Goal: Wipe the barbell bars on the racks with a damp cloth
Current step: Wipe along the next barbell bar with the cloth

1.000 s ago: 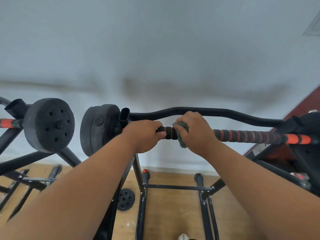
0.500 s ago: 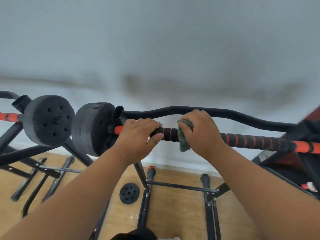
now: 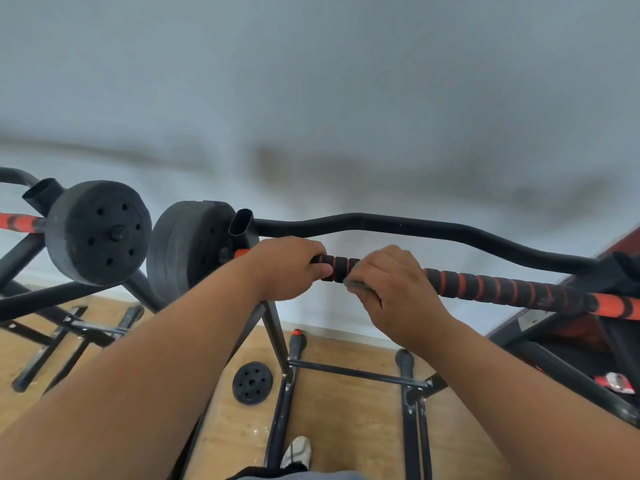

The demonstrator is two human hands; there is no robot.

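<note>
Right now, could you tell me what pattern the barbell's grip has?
Black with orange rings on the barbell grip, clearest in the head view.

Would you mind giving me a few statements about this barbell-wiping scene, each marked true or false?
1. The left hand grips the bar. True.
2. The right hand holds the cloth against the bar. True.
3. The loose plate lies on a bench. False: it lies flat on the wooden floor.
4. The bar's grip is plain black all along. False: it is black with orange rings, and orange sections show near both ends.
5. The curved black rail runs behind the bar. True.
</note>
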